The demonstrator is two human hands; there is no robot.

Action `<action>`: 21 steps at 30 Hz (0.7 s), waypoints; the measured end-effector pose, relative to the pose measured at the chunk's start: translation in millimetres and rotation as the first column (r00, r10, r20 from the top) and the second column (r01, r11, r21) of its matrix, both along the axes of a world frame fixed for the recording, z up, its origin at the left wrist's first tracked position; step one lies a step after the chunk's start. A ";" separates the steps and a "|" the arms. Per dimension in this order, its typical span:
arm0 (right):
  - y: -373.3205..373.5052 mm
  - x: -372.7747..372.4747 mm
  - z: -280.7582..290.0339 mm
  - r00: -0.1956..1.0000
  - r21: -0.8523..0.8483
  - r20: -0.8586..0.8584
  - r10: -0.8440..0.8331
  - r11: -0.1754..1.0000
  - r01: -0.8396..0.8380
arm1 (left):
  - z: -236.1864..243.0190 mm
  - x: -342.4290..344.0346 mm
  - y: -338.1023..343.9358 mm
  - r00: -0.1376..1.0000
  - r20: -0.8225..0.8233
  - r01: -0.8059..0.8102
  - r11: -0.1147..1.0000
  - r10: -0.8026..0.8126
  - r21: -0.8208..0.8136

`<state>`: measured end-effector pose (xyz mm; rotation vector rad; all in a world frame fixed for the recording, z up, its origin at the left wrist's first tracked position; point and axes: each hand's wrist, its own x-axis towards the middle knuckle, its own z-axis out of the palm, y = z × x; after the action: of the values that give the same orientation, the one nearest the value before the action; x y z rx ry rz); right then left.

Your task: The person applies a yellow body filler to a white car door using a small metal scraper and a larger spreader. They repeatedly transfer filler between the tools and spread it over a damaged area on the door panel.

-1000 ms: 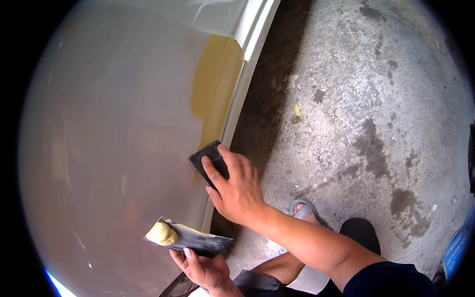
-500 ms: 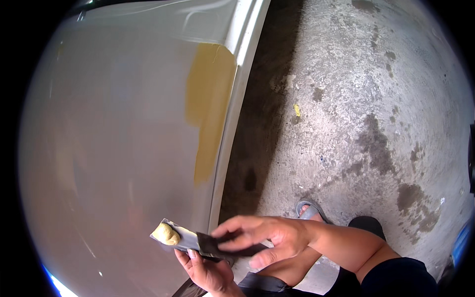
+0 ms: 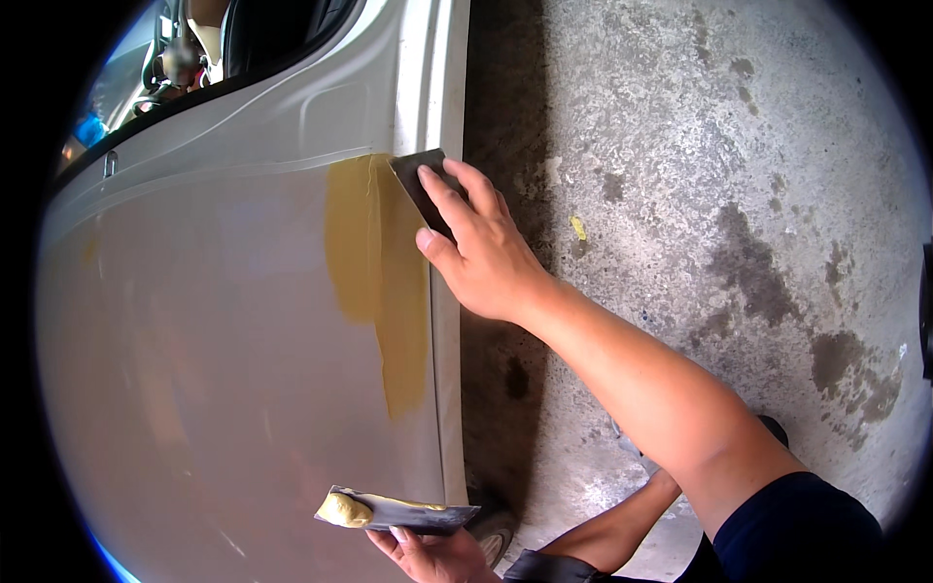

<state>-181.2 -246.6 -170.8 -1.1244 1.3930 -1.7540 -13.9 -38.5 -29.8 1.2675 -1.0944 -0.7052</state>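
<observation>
Against the door, at the putty patch's top, right hand presses a spreader, fingers flat; below, left hand grips a board.

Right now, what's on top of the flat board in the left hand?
A lump of yellowish filler sits on the board at its left end, with a thin smear along the top. The left hand grips it from below, so the underside is hidden.

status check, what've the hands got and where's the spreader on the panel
Right hand grip on dark spreader, pressed at top of yellow filler patch. Left hand holds mixing board with filler blob. Nothing blocking the car panel.
</observation>
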 end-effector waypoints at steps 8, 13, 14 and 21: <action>-27.4 9.6 6.4 0.997 -0.015 0.012 -0.072 0.997 0.072 | -4.6 8.3 -5.2 0.999 -0.040 0.027 1.000 -0.026 0.016; -27.0 16.4 9.2 0.996 -0.036 0.032 -0.078 0.996 0.079 | -6.3 4.3 -8.2 0.997 -0.059 0.045 0.999 -0.044 0.016; -25.4 17.8 9.2 0.996 -0.042 0.033 -0.080 0.996 0.081 | -6.2 5.8 -8.0 0.997 -0.062 0.056 0.998 -0.055 0.020; 6.5 38.5 10.7 0.999 -0.055 0.029 -0.021 0.998 0.023 | -6.8 13.8 -1.2 0.997 -0.070 -0.012 1.000 0.012 -0.005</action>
<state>-142.7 -240.1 -160.1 -1.1123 1.3521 -1.8273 -0.1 -39.6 -36.5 1.2347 -1.0300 -0.7319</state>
